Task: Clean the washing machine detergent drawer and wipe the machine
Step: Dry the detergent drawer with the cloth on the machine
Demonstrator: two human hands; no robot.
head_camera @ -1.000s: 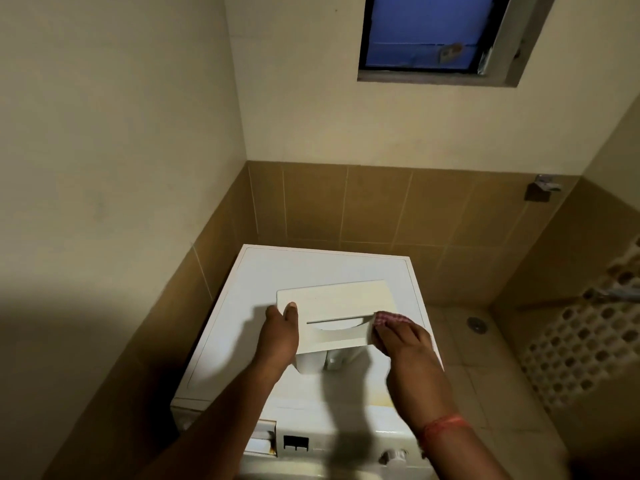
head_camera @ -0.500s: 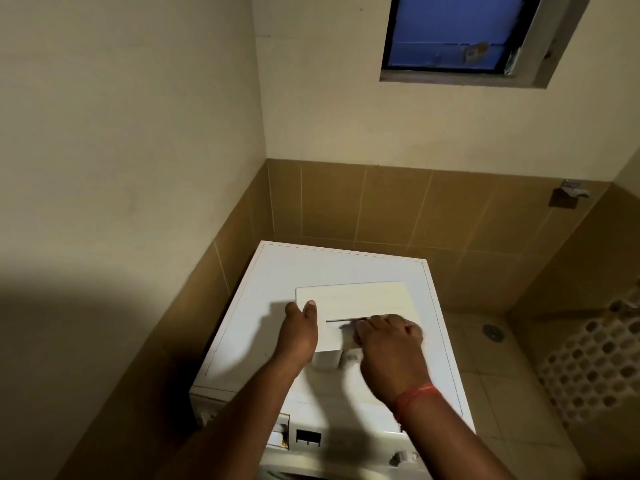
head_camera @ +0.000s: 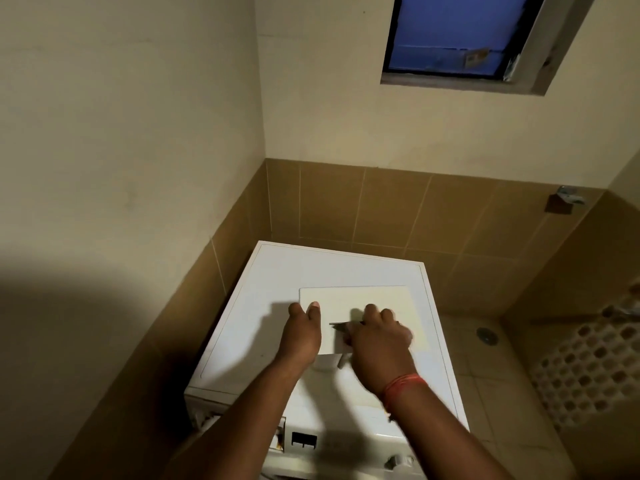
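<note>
On top of the washing machine (head_camera: 263,306), the detergent drawer (head_camera: 363,306) lies crosswise; left hand (head_camera: 301,337) grips its left end, right hand (head_camera: 379,341) curls over the middle, its grasp hidden.

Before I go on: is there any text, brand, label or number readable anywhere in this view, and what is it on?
None can be read.
Washing machine control panel: dark display and dial show no legible marks.
Detergent drawer front: plain, no print visible.
Sticker in the window: too small and blurred to read.
</note>
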